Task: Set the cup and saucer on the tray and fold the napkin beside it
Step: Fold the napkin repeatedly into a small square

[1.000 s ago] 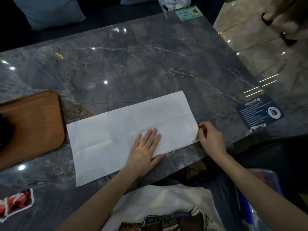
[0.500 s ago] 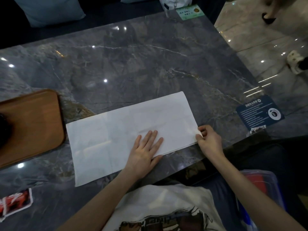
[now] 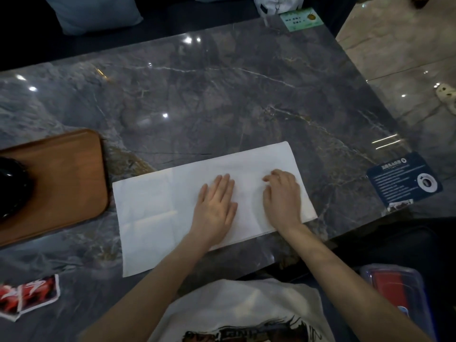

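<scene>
A white napkin [image 3: 158, 206], folded into a long rectangle, lies flat on the dark marble table near the front edge. My left hand [image 3: 216, 204] presses flat on its middle with straight fingers. My right hand [image 3: 283, 196] rests on the napkin's right part, fingers slightly bent and pointing left. To the left sits the wooden tray [image 3: 64, 178]. A dark glossy object [image 3: 12, 186], probably the cup and saucer, stands on the tray's left part and is cut off by the frame edge.
A blue card [image 3: 404, 178] lies at the table's right edge and red-and-white stickers [image 3: 27, 294] at the front left. A green card [image 3: 301, 19] and a white bag [image 3: 276, 3] sit at the far edge. A plastic box [image 3: 399, 290] rests by my lap.
My right hand left the napkin's right corner and moved left onto the napkin. My left hand stayed pressing on its middle.
</scene>
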{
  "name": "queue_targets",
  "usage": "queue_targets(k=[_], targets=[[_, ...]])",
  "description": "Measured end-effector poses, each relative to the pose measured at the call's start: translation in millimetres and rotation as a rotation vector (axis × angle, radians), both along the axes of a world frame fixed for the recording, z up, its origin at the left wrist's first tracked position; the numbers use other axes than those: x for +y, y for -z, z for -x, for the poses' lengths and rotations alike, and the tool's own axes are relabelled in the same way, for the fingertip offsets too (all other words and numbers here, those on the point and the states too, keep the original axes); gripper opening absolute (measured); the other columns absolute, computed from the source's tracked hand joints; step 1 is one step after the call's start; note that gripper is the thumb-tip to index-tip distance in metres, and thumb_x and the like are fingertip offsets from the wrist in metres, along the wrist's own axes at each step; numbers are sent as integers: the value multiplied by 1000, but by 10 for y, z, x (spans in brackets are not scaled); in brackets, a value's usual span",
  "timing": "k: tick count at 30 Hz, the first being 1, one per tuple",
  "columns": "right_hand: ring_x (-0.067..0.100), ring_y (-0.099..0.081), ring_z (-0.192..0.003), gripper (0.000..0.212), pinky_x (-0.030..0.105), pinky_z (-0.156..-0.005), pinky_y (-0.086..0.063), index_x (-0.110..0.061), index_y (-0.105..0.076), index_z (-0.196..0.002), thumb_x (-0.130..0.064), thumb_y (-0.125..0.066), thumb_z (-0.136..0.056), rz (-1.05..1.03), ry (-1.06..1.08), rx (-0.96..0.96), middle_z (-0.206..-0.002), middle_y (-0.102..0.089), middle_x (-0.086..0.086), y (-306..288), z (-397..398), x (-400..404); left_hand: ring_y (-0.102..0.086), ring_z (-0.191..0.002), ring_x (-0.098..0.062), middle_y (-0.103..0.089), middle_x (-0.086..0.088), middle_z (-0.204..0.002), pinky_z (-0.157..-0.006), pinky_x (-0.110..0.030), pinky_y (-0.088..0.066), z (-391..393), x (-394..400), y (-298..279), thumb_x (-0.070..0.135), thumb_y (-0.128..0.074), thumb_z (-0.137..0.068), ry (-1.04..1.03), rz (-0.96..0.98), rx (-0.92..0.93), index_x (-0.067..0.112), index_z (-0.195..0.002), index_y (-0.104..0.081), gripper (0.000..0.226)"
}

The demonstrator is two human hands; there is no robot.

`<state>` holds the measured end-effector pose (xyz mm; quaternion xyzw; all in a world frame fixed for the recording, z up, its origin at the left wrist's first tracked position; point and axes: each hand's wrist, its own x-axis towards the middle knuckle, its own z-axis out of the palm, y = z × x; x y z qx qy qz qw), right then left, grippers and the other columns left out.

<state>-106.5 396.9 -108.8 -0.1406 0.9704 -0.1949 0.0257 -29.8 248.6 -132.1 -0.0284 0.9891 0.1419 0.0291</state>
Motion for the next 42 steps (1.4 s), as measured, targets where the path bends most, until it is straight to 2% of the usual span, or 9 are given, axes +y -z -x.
queue_targets(k=[4,8,12,15,22,29,32,37,42], targets=[[25,-37,-135,38,28,-113,-16,-3,-48,-132,-14,-37,-96,56,-301,-109,-142,-46,14,20,55,-542,-8,-145,-21,-11,-6,-156,-115,-40,-1,204,-135,53,42,-3,-86,-69,-24,-105,10,-146,-15,70],[12,-2,-145,50,32,-117,4,-17,-11,-148,-29,-20,-100,-114,-399,-201,-158,-8,1,211,132,-756,3,-145,-16,-2,-4,-157,-114,-36,8,319,-195,122,43,1,-83,-128,-24,-120,12,-147,-4,72],[12,9,-145,56,35,-115,10,-22,4,-147,-42,-4,-96,-264,-402,-164,-159,6,-2,339,232,-602,14,-141,-10,5,-1,-158,-113,-34,11,328,-242,145,47,7,-83,-124,-3,-145,15,-147,2,72],[15,3,-146,66,40,-117,4,-22,1,-148,-47,5,-86,-266,-275,-128,-159,0,-1,378,392,-397,9,-144,-13,5,0,-158,-113,-33,12,313,-248,134,51,8,-81,-121,-13,-166,16,-147,2,76],[19,3,-146,62,42,-117,5,-8,0,-147,-40,-19,-98,-360,62,-120,-159,0,7,373,666,-129,13,-141,-10,4,0,-158,-113,-34,11,315,-250,158,51,5,-83,-121,-17,-146,16,-147,1,73],[18,-4,-145,62,37,-116,9,-17,3,-145,-49,-2,-92,-291,-424,-110,-154,5,0,351,-63,-237,13,-137,-7,-3,-2,-158,-114,-35,8,299,-246,209,50,-3,-87,-119,-19,-98,15,-147,-5,70],[21,-25,-141,59,40,-112,-6,-16,-21,-146,-45,-17,-95,-297,-287,-69,-153,-27,6,431,-71,-32,13,-137,-7,-2,-2,-158,-113,-35,8,297,-246,213,50,-2,-87,-114,-1,-103,15,-147,-4,70],[15,-12,-144,62,38,-114,3,-17,-13,-147,-45,-16,-92,-247,-200,-85,-157,-17,3,429,-12,151,8,-144,-17,5,-3,-158,-112,-39,12,285,-28,91,41,-3,-94,-175,66,-136,15,-147,3,59],[17,-14,-144,62,39,-114,1,-17,-14,-147,-44,-15,-92,-281,-202,-66,-156,-18,5,457,-13,143,18,-142,-18,20,-1,-154,-111,-39,15,165,446,31,36,-9,-99,82,59,-199,13,-142,17,55]])
